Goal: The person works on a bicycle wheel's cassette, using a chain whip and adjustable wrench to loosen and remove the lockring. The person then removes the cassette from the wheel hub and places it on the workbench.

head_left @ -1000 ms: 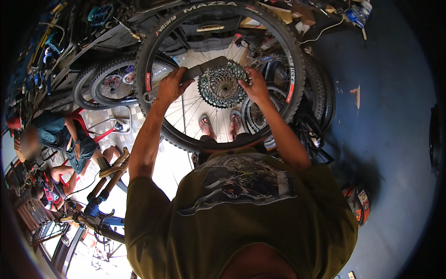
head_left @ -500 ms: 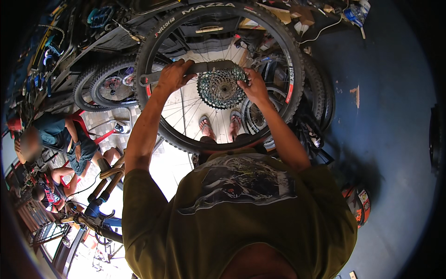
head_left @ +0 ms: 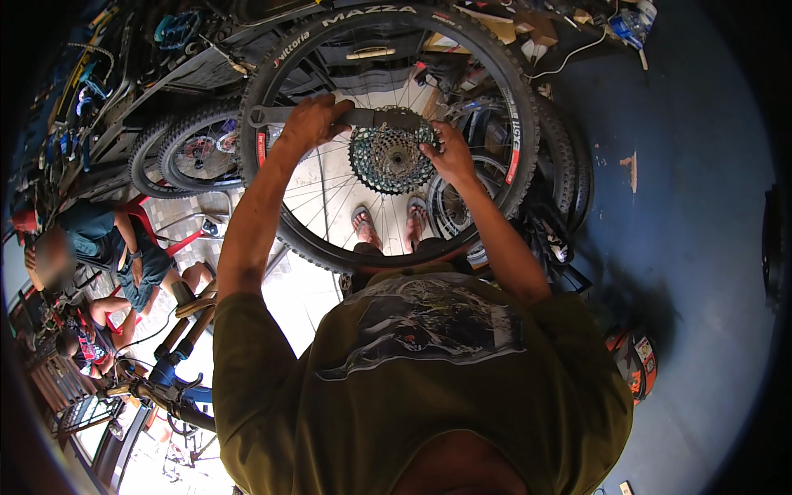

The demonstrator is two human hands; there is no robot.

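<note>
A large bicycle wheel (head_left: 521,157) with a knobby black tyre stands in front of me, its multi-sprocket cassette (head_left: 394,161) facing up at me. My left hand (head_left: 313,122) is closed around a long grey chain whip (head_left: 360,118), whose ring-shaped handle end reaches over the left rim. The tool's other end lies across the upper part of the cassette. My right hand (head_left: 450,155) grips the right edge of the cassette, thumb on its face and fingers near the tool's end. Whether it also pinches the tool's chain is unclear.
More wheels (head_left: 194,153) lean at the left, with others behind the right rim. A cluttered bench (head_left: 198,70) runs along the far side. Two people (head_left: 124,247) sit at the left near a bicycle handlebar (head_left: 161,392). A helmet (head_left: 634,363) lies at the right by the blue wall.
The handle end of the chain whip has swung away from me, up along the left rim. My left hand has moved slightly the same way; the right hand stays on the cassette.
</note>
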